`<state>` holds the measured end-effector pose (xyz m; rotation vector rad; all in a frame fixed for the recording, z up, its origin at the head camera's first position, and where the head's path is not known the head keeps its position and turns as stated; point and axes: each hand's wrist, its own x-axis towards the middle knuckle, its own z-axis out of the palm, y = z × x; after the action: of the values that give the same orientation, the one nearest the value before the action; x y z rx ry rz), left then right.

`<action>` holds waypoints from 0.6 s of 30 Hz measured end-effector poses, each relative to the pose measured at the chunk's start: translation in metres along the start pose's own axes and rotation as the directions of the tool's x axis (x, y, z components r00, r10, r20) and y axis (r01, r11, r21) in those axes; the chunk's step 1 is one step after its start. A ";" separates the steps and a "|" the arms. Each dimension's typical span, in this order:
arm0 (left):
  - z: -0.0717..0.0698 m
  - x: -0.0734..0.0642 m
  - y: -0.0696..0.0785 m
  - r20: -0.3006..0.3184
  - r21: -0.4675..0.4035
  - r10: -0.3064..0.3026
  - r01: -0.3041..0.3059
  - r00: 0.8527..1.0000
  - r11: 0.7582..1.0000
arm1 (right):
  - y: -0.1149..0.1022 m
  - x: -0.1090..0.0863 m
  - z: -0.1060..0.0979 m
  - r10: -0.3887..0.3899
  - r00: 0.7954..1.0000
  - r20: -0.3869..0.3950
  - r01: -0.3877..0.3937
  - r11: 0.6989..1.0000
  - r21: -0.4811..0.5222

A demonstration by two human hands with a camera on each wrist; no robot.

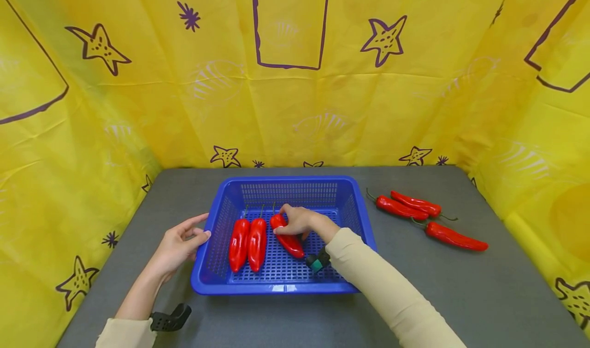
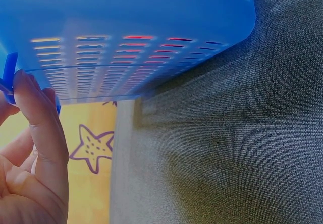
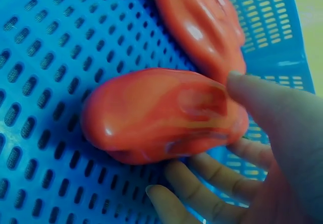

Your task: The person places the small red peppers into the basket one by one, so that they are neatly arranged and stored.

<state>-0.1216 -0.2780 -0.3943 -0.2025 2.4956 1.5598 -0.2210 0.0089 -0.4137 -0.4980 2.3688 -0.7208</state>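
A blue plastic basket [image 1: 258,289] with slotted walls stands on the grey table. At its left rim, my left hand [image 1: 178,245] grips the edge between thumb and fingers; the left wrist view shows fingers at the rim [image 2: 11,77]. Inside the basket, my right hand [image 1: 298,221] holds a red chili pepper [image 1: 291,245] near its stem end. That pepper [image 3: 151,115] lies on the slotted floor in the right wrist view, thumb on one side and fingers on the other. Left of it lie two more red peppers, a left one [image 1: 238,245] and a middle one [image 1: 257,245], side by side.
On the table right of the basket lie three red chili peppers: one [image 1: 401,208] against another [image 1: 417,203], and a third [image 1: 454,237] nearer the front. Yellow cloth [image 1: 286,112] with starfish drawings hangs behind and along both sides.
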 end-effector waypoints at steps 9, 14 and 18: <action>0.000 0.000 0.000 0.004 0.004 0.001 -0.001 1.000 1.000 | 0.003 -0.001 -0.006 -0.040 0.999 0.033 0.040 0.999 -0.010; 0.000 0.000 -0.001 0.003 0.005 0.004 -0.004 1.000 1.000 | 0.003 -0.002 -0.005 -0.053 0.998 0.029 0.053 0.999 0.012; 0.000 0.001 -0.002 0.004 0.000 0.010 -0.010 1.000 1.000 | 0.003 -0.002 -0.005 -0.046 0.999 0.025 0.045 0.998 0.051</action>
<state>-0.1218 -0.2790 -0.3961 -0.1871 2.4975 1.5618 -0.2229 0.0136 -0.4113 -0.5382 2.3153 -0.7884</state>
